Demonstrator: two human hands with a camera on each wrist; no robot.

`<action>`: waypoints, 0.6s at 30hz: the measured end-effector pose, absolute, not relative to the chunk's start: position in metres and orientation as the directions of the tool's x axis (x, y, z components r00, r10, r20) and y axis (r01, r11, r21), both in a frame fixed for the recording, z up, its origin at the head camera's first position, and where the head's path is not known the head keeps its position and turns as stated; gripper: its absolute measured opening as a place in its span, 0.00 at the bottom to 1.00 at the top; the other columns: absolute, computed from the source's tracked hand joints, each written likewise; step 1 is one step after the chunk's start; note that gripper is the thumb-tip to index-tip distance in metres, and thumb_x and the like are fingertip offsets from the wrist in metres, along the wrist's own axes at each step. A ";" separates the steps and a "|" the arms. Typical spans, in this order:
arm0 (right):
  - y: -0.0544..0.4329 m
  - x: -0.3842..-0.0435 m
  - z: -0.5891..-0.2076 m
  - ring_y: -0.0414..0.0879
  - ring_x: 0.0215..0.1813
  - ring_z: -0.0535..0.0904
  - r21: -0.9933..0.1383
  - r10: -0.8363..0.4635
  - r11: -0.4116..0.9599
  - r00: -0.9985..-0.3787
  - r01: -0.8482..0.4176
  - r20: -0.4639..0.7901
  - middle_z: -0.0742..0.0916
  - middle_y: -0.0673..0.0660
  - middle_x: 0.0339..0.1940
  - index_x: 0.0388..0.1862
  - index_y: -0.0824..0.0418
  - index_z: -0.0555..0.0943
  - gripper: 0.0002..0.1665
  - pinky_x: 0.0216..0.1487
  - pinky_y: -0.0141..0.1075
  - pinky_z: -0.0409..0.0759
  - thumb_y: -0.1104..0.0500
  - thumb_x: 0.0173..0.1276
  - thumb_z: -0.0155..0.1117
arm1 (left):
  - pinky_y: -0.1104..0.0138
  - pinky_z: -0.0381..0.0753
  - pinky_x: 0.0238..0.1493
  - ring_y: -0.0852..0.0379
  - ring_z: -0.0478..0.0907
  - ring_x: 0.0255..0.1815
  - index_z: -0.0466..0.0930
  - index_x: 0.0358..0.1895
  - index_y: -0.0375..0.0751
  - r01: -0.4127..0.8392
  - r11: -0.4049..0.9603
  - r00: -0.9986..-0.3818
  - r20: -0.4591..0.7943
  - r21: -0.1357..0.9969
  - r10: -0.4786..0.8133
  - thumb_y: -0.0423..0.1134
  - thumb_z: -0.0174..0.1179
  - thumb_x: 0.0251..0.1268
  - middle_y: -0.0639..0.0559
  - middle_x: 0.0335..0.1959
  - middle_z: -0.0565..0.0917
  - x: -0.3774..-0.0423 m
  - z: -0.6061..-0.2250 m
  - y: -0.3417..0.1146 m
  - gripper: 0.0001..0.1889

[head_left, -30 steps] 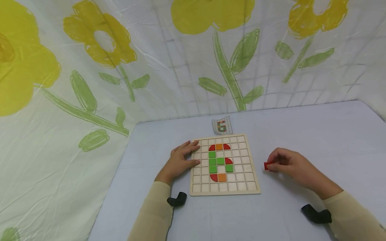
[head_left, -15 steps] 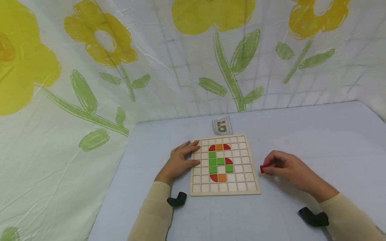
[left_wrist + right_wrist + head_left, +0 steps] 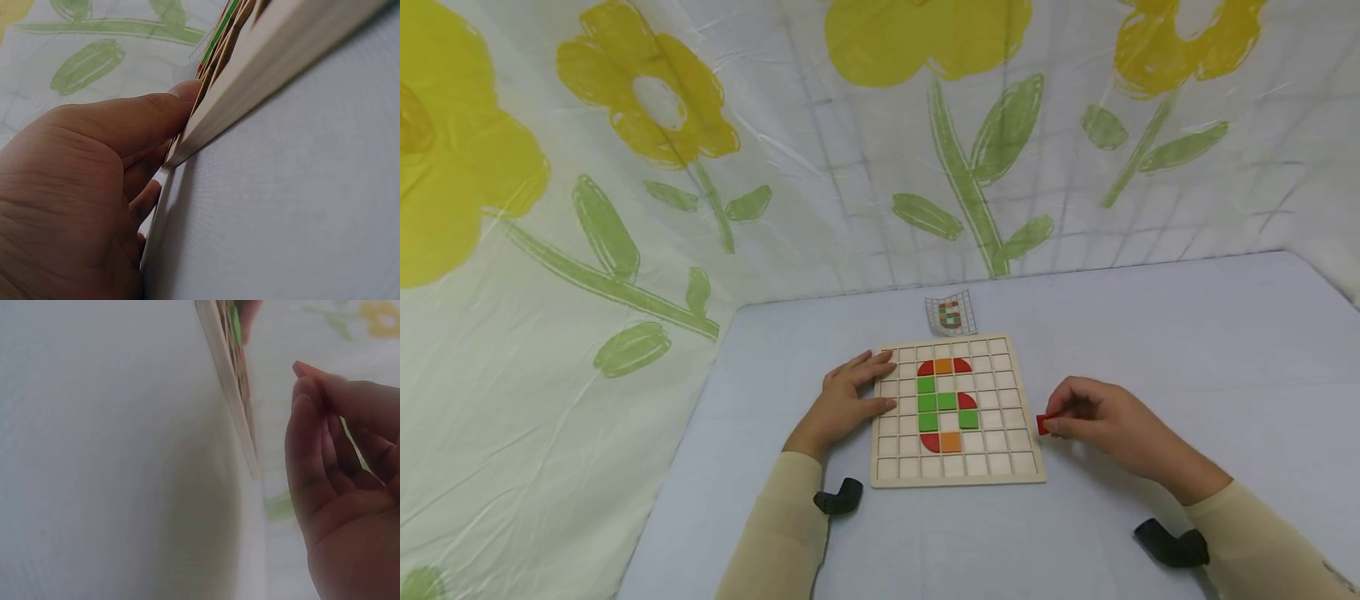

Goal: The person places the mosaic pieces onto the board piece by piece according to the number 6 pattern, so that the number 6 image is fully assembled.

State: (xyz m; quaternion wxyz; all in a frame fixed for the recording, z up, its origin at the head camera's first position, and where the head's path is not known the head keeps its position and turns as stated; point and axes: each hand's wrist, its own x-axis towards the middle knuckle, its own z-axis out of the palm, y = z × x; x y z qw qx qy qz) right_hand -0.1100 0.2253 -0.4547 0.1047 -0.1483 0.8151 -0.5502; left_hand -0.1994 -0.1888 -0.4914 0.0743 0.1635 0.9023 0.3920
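A square wooden grid board (image 3: 996, 467) lies on the table. Green square tiles (image 3: 928, 402), orange square tiles (image 3: 951, 442) and red quarter-round tiles (image 3: 930, 442) fill several of its cells. My left hand (image 3: 846, 404) rests on the board's left edge, fingers extended and spread; its thumb (image 3: 150, 119) touches the rim in the left wrist view. Just off the board's right edge, my right hand (image 3: 1101, 421) pinches a small red tile (image 3: 1042, 425) between thumb and fingers. The right wrist view shows this tile raised above the table, its full shape partly hidden by the fingertips.
Behind the board lies a small curled paper (image 3: 951, 313) printed with a grid and a coloured pattern. A pale cloth covers the table (image 3: 1187, 333). A flower-printed curtain (image 3: 865, 183) hangs along the back and left. Black wrist-worn devices (image 3: 1172, 543) sit by the sleeves.
My right hand has moved left with the red tile, up to the board's right edge. The left hand and the tiles on the board stay as they were.
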 end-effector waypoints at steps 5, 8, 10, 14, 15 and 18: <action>0.223 -0.109 -0.452 0.52 0.43 0.88 -0.933 -0.363 0.337 -0.932 -0.127 -0.005 0.92 0.54 0.43 0.44 0.64 0.83 0.07 0.42 0.38 0.86 0.64 0.76 0.74 | 0.46 0.44 0.82 0.60 0.51 0.86 0.83 0.74 0.51 0.232 0.635 -0.937 -0.007 0.737 0.351 0.48 0.79 0.66 0.74 0.80 0.70 -0.199 -0.490 -0.188 0.32; 0.221 -0.109 -0.449 0.53 0.44 0.88 -0.938 -0.376 0.322 -0.927 -0.131 0.001 0.91 0.55 0.43 0.44 0.65 0.83 0.07 0.44 0.39 0.87 0.64 0.76 0.74 | 0.45 0.44 0.82 0.60 0.50 0.87 0.83 0.74 0.52 0.221 0.634 -0.939 -0.015 0.742 0.344 0.48 0.79 0.66 0.74 0.80 0.70 -0.198 -0.489 -0.188 0.33; 0.219 -0.108 -0.446 0.55 0.44 0.88 -0.938 -0.382 0.317 -0.924 -0.138 0.007 0.91 0.55 0.42 0.45 0.65 0.83 0.07 0.44 0.40 0.87 0.64 0.77 0.73 | 0.44 0.44 0.82 0.59 0.50 0.87 0.83 0.74 0.51 0.215 0.632 -0.940 -0.019 0.744 0.342 0.47 0.79 0.66 0.74 0.80 0.70 -0.198 -0.489 -0.187 0.33; 0.215 -0.106 -0.442 0.55 0.43 0.88 -0.939 -0.386 0.308 -0.922 -0.156 0.027 0.91 0.55 0.42 0.44 0.64 0.83 0.06 0.45 0.41 0.88 0.64 0.77 0.73 | 0.42 0.45 0.82 0.57 0.50 0.87 0.84 0.74 0.51 0.216 0.627 -0.939 -0.016 0.748 0.342 0.47 0.79 0.66 0.72 0.80 0.70 -0.198 -0.489 -0.187 0.33; 0.213 -0.106 -0.441 0.55 0.43 0.88 -0.939 -0.388 0.304 -0.921 -0.161 0.032 0.91 0.55 0.42 0.44 0.64 0.83 0.06 0.45 0.41 0.88 0.64 0.77 0.73 | 0.42 0.45 0.82 0.57 0.50 0.87 0.84 0.74 0.51 0.215 0.626 -0.940 -0.016 0.750 0.341 0.47 0.79 0.66 0.72 0.80 0.70 -0.198 -0.489 -0.187 0.33; 0.207 -0.108 -0.439 0.53 0.43 0.88 -0.941 -0.395 0.291 -0.917 -0.172 0.046 0.90 0.55 0.42 0.44 0.63 0.84 0.06 0.45 0.41 0.88 0.64 0.76 0.74 | 0.42 0.46 0.82 0.56 0.50 0.87 0.84 0.74 0.50 0.215 0.625 -0.940 -0.014 0.750 0.340 0.47 0.79 0.65 0.72 0.80 0.70 -0.198 -0.490 -0.187 0.33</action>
